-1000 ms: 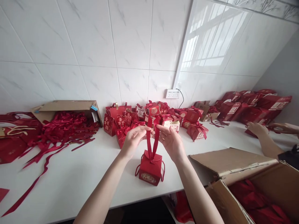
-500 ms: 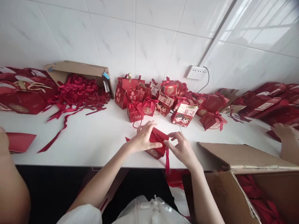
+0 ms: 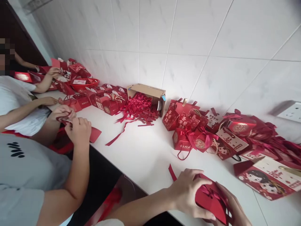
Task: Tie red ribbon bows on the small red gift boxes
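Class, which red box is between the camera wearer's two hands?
The ribboned red box cupped in the left hand, right hand alongside; the other boxes are clear of both.

I lose right grip (image 3: 237, 205) at near edge; red box (image 3: 208, 202) underside hidden; socket strip (image 3: 293, 111) cropped right; print on far-left boxes (image 3: 78, 67) too small.

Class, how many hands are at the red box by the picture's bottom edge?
2: the left hand grips the red box at its left; the right hand lies along its right side, partly out of frame.
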Demonstrator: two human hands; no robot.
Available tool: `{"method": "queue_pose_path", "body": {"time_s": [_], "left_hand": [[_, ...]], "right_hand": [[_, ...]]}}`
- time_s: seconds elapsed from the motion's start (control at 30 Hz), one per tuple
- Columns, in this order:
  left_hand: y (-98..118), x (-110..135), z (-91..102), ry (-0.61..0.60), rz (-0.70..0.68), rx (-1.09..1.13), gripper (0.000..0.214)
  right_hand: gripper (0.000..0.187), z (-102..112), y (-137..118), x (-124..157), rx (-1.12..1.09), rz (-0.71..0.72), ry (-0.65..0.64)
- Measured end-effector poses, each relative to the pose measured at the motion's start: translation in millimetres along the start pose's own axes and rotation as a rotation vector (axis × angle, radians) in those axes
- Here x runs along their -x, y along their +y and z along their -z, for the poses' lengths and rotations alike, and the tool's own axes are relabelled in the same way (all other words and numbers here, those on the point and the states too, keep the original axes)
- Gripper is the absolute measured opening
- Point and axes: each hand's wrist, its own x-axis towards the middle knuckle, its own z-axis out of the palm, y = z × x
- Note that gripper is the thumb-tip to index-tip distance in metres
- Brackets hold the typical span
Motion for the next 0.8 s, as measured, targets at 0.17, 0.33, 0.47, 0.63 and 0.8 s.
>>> {"method": "queue_pose_path", "body": {"time_s": [0.17,0.33,0.47,0.63,0.8], "left_hand": [[14,9,25.4,0.007,0.131,-0.073,0.082],[11,11,32.0,0.016,0.151,-0.077,0.078],[10,14,40.0,-0.056,0.215,0.056,0.075],[7,8,60.7,0.049,0.420,0.075,0.049],[8,0,72.6,-0.147,0.565,0.026,0.035]], "right_hand": [[0.071,0,-33,-13,-0.092,-0.048,-0.267],[0.075,8,-50,-18,-0.256,-0.083,-0.382],[0.056,16,-53,-15,-0.406,-0.177,-0.214],[0.043,14,-61,-18,-0.165,-0.303,-0.081],[0.041,8,-66,-20,-0.177,-0.360,-0.132]]}}
